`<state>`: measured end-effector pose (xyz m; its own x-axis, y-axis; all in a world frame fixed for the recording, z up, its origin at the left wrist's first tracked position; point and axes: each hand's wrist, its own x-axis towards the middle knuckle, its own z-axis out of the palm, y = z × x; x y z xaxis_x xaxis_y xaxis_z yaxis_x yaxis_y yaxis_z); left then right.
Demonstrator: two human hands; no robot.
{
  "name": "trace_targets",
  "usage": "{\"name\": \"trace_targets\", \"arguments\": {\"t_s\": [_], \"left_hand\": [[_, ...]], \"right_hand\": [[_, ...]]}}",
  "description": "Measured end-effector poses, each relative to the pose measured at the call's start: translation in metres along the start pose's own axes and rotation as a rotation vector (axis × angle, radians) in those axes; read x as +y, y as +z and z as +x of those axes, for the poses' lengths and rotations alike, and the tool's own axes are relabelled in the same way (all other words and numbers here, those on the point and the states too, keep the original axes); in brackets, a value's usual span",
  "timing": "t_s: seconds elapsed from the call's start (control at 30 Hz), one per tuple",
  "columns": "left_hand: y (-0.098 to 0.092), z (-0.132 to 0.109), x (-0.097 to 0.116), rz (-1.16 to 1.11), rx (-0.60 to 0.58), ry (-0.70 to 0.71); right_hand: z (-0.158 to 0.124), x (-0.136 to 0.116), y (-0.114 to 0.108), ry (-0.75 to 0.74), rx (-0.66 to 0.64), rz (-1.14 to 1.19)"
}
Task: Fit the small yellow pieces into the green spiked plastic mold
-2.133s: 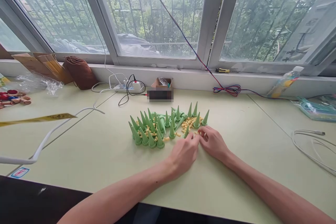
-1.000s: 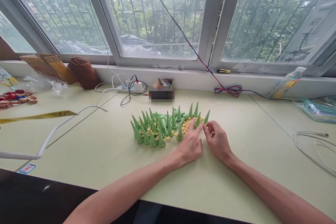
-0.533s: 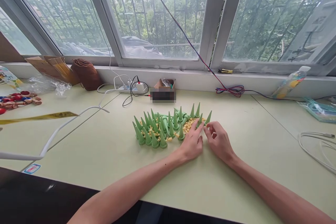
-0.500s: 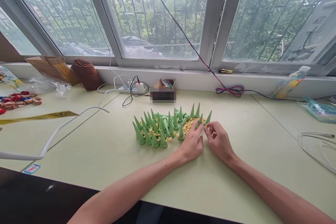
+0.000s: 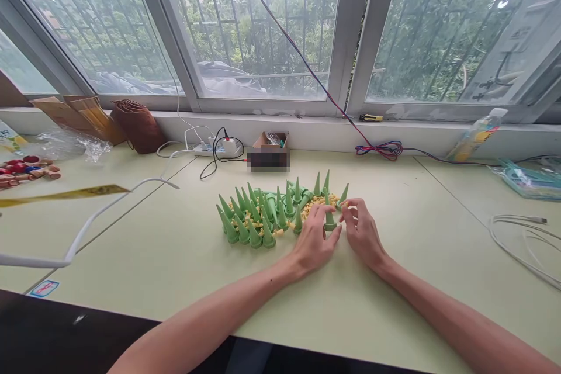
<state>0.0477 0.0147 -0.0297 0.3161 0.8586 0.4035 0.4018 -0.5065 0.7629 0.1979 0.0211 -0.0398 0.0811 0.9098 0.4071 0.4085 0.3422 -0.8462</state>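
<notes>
My left hand [image 5: 316,238] has its thumb and index finger curled around an upright green plastic cone [image 5: 329,220] with a wide round base. Just to the right, my right hand [image 5: 362,228] is closed in a pinch on a small yellow piece [image 5: 345,204], partly hidden by the fingertips. Behind that hand stands another green cone [image 5: 343,194]. Loose small yellow pieces [image 5: 316,205] lie in a pile beyond my left hand. A cluster of green cones [image 5: 255,236], several standing and some lying, fills the area to the left, with yellow pieces among them.
A small cardboard box [image 5: 277,141] and a power strip [image 5: 210,149] sit by the window wall. White cables [image 5: 94,225] cross the left side, and a coiled cable [image 5: 504,234] lies at right. A bottle [image 5: 477,135] leans near the sill. Red and wooden pieces [image 5: 30,169] lie far left.
The green cone at my left hand has come nearer to me and now stands between thumb and index finger. My right hand stays beside it, still pinching. The view has shifted slightly.
</notes>
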Motion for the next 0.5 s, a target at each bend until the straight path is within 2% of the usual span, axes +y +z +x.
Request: {"name": "trace_targets", "arguments": {"t_s": [0.1, 0.5], "left_hand": [[0.0009, 0.0000, -0.0002, -0.026, 0.007, -0.010], [0.0020, -0.0009, -0.0013, -0.199, 0.034, -0.100]], "right_hand": [[-0.0010, -0.0017, -0.0017, 0.006, -0.012, 0.019], [-0.0023, -0.0062, -0.0046, -0.130, -0.040, -0.011]]}}
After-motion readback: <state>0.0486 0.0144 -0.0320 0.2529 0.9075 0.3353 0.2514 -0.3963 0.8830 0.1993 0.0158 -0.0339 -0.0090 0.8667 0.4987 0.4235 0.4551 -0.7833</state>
